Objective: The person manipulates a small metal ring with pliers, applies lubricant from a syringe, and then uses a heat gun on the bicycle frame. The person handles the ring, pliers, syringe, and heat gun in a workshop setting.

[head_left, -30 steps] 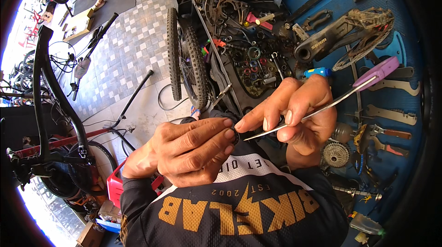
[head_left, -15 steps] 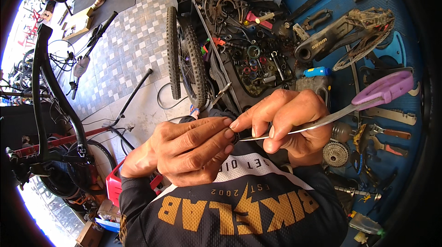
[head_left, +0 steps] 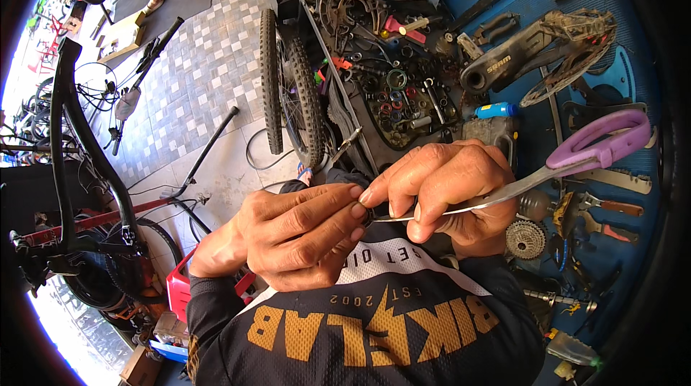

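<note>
The right hand [head_left: 446,195] is closed around the metal blades of the purple-handled scissors [head_left: 554,170]. The left hand [head_left: 302,235] pinches something tiny at the blade tips; I cannot tell what. The scissors look stiff, smooth and sharp, safest held by the plastic loops. Behind them sit a knobby bike tire [head_left: 272,83] and a blue tool board [head_left: 619,69].

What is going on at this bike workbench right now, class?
A person stands at a cluttered blue workbench. The right hand grips purple-handled scissors by the blades, tips pointing at the left hand. The left fingers pinch something small and dark against the scissor tips; what it is cannot be told. A bicycle wheel stands beyond the hands.
</note>
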Motion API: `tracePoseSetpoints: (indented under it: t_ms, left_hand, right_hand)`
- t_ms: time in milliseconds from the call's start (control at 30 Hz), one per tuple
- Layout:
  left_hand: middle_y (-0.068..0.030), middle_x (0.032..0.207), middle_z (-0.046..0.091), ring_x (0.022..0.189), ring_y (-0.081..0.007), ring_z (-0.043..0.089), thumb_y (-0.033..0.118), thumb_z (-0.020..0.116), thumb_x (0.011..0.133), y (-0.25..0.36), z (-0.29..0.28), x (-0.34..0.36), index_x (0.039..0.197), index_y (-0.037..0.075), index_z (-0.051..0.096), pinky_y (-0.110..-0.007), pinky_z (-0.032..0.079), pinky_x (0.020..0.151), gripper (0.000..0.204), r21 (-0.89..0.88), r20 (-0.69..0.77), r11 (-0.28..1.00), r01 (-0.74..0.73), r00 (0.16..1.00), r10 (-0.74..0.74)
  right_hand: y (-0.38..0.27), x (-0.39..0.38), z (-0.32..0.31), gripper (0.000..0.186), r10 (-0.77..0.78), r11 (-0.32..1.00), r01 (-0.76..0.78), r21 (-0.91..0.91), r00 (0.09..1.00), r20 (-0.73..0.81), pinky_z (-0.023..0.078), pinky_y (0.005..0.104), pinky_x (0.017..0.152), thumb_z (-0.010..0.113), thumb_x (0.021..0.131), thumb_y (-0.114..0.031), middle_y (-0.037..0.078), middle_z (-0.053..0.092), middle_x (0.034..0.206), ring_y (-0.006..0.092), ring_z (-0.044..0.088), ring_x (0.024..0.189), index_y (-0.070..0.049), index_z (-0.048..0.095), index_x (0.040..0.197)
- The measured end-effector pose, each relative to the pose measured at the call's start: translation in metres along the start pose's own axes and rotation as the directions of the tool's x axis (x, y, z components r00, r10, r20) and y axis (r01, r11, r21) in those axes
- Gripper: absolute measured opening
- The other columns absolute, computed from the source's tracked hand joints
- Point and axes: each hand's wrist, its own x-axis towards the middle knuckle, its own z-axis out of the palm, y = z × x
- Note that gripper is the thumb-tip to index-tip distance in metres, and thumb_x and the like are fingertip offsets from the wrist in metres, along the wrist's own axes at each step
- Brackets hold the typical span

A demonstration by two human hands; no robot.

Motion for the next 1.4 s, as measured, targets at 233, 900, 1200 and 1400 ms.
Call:
tracePoseSetpoints:
  t_ms: [233,900,1200,1400]
  left_hand:
    - [-0.0183,0.095,0.070,0.087,-0.0322,0.076,-0.007,0.075,0.072,0.002,-0.002,0.001,0.072,-0.001,0.063,-0.036,0.070,0.071,0.013,-0.006,0.012,1.000,0.005,1.000,-0.005]
    - [-0.0179,0.093,0.069,0.086,-0.0340,0.076,-0.007,0.075,0.069,0.003,0.001,0.002,0.074,-0.003,0.064,-0.036,0.069,0.069,0.013,-0.027,-0.012,1.000,0.006,1.000,-0.006]
    - [-0.0196,0.102,0.069,0.092,-0.0348,0.075,-0.007,0.074,0.074,0.000,0.000,-0.002,0.077,-0.001,0.062,-0.034,0.067,0.070,0.014,-0.044,0.022,0.998,0.035,0.999,-0.034]
    - [-0.0191,0.105,0.069,0.094,-0.0342,0.075,-0.008,0.075,0.076,0.002,-0.001,-0.003,0.076,0.001,0.059,-0.033,0.067,0.070,0.018,-0.041,0.032,0.997,0.072,0.997,-0.071]
  right_hand:
    - [-0.006,0.003,0.003,0.020,0.014,0.999,-0.015,-0.028,1.000,-0.008,0.065,0.0460,0.071,0.073,0.094,-0.015,0.018,0.068,0.077,0.0344,0.075,0.077,-0.001,0.061,0.087]
    - [-0.010,0.004,-0.002,0.021,0.018,1.000,-0.018,0.009,0.999,0.050,0.064,0.0498,0.076,0.063,0.099,-0.017,0.021,0.068,0.080,0.0341,0.073,0.078,0.001,0.063,0.090]
    - [-0.010,0.001,-0.006,0.017,0.002,0.996,0.003,0.088,0.999,-0.052,0.064,0.0450,0.075,0.073,0.095,-0.009,0.017,0.064,0.083,0.0332,0.071,0.081,-0.001,0.058,0.092]
    - [-0.011,-0.006,-0.012,0.014,0.100,0.990,-0.062,0.126,0.940,-0.325,0.059,0.0391,0.076,0.061,0.097,-0.008,0.014,0.062,0.085,0.0217,0.064,0.078,0.002,0.054,0.101]
